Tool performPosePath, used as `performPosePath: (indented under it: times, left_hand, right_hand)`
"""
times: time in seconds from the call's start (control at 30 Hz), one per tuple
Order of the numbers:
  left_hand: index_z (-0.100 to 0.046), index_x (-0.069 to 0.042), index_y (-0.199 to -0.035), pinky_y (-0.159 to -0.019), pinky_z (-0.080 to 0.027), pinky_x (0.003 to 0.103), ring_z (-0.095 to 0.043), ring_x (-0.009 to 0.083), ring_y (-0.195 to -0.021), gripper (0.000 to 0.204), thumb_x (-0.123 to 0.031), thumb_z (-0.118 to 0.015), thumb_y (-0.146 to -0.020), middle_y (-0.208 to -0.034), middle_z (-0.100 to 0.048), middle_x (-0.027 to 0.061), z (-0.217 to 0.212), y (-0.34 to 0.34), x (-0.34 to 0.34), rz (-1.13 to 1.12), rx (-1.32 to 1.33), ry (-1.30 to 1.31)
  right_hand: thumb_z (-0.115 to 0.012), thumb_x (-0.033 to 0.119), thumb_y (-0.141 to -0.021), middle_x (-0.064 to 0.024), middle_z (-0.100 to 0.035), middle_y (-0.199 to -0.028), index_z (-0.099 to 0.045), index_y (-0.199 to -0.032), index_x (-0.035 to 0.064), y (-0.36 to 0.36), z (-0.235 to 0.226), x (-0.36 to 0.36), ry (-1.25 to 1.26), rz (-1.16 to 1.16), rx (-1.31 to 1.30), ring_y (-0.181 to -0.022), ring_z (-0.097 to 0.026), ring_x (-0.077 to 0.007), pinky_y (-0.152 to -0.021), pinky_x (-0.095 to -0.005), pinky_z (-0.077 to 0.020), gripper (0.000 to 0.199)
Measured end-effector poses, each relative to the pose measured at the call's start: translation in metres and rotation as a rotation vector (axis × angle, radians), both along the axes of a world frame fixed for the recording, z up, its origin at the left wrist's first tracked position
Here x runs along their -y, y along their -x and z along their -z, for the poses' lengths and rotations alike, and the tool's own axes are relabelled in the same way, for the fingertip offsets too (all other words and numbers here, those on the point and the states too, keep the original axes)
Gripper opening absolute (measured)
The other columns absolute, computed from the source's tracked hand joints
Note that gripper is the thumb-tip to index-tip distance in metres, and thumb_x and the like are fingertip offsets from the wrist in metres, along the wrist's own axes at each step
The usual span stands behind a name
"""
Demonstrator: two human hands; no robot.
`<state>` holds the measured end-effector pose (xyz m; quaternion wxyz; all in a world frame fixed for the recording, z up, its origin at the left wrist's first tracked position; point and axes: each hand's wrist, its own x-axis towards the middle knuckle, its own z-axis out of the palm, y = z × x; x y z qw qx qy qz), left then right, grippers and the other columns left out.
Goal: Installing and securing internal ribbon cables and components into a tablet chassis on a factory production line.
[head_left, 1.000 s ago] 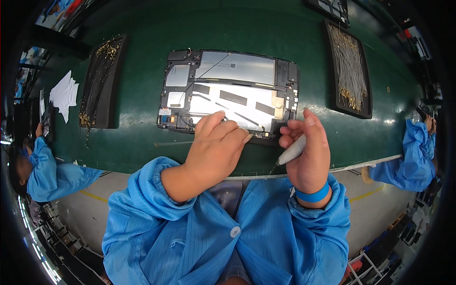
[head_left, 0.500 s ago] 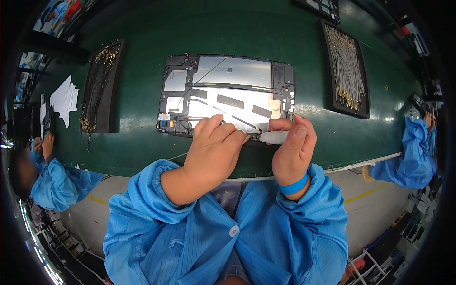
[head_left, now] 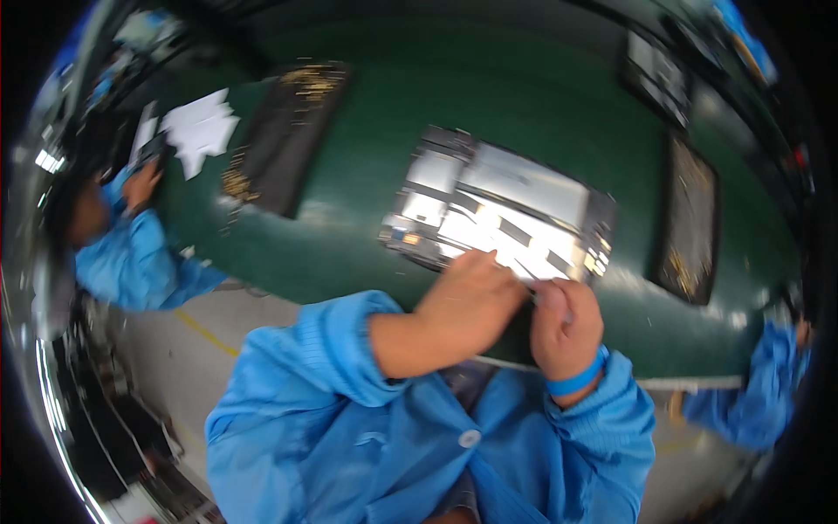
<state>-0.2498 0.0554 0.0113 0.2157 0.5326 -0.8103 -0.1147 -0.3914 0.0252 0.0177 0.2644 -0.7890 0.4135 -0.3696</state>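
Note:
An opened tablet (head_left: 524, 186) lies on the green bench, its silver inner plates and black strips showing, one lower area glaring white. Over its near edge my left hand (head_left: 470, 301) is bent with curled fingers; its fingertips are blurred and partly hidden. Beside it, at the tablet's near right edge, my right hand (head_left: 567, 327) has thumb and fingers pressed together in a pinch. A blue band (head_left: 576, 377) circles that wrist. Whatever either hand holds is too small and smeared to make out.
Left of the tablet lies a black tray (head_left: 292, 144) of thin gold-ended cables, with white paper sheets (head_left: 202, 129) beyond. Another cable tray (head_left: 690, 218) lies right, below a further opened device (head_left: 656, 74). Co-workers in blue sleeves (head_left: 148, 262) sit at both sides.
The whole view has swung and blurred, so the tablet and trays appear tilted and shifted. Both hands stay at the tablet's near edge, now closer together. The grey cable near my left hand no longer shows.

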Motion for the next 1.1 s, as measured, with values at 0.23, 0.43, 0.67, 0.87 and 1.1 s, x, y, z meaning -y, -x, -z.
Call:
performPosePath:
  times: [0.23,0.43,0.67,0.87,1.1]
  left_hand:
    - [-0.055,-0.009,-0.075,-0.072,-0.036,0.034,-0.047,0.0231,-0.081,0.013,-0.013,-0.046,-0.066,-0.073,-0.052,0.0056,0.006,-0.027,0.011,0.025,0.053,0.19]
    - [-0.054,-0.002,-0.093,-0.071,-0.039,0.04,-0.049,0.0306,-0.083,0.025,-0.018,-0.048,-0.074,-0.085,-0.054,0.0155,-0.002,-0.107,0.003,-0.914,-0.15,0.287]
    - [-0.052,0.001,-0.096,-0.078,-0.034,0.036,-0.047,0.0268,-0.085,0.039,-0.033,-0.043,-0.08,-0.084,-0.054,0.0149,0.019,-0.098,-0.029,-0.562,-0.171,-0.104]
    - [-0.049,0.003,-0.098,-0.077,-0.034,0.037,-0.047,0.0291,-0.083,0.041,-0.034,-0.044,-0.079,-0.079,-0.053,0.0157,0.019,-0.106,0.0,-0.672,-0.337,-0.141]
    - [-0.044,0.005,-0.105,-0.081,-0.036,0.037,-0.045,0.0326,-0.092,0.049,-0.034,-0.051,-0.075,-0.094,-0.05,0.0198,0.018,-0.104,0.001,-0.83,-0.513,0.045]
  right_hand:
    - [-0.039,0.021,-0.084,-0.0102,-0.053,-0.068,-0.037,-0.106,-0.0017,0.001,0.027,-0.001,-0.269,0.198,0.366,-0.059,-0.051,-0.0178,-0.055,-0.0275,-0.0419,0.032]
    - [-0.045,0.033,-0.081,-0.0016,-0.047,-0.066,-0.039,-0.112,0.0034,0.035,-0.011,0.008,-0.616,0.54,0.649,-0.052,-0.043,-0.01,-0.048,-0.0204,-0.0372,0.043]
    - [-0.043,0.037,-0.082,-0.003,-0.049,-0.064,-0.049,-0.082,0.0074,0.055,-0.013,0.006,-1.256,0.384,0.22,-0.045,-0.044,-0.0118,-0.035,-0.0205,-0.0324,0.03]
    - [-0.045,0.041,-0.079,-0.0045,-0.048,-0.057,-0.048,-0.086,0.0076,0.034,-0.036,0.022,-1.351,0.177,0.2,-0.04,-0.043,-0.0135,-0.032,-0.0237,-0.0337,0.034]
    - [-0.049,0.041,-0.077,-0.0013,-0.042,-0.054,-0.049,-0.093,0.0081,-0.047,-0.054,0.093,-1.2,0.183,0.316,-0.041,-0.039,-0.0122,-0.036,-0.0243,-0.0324,0.037]
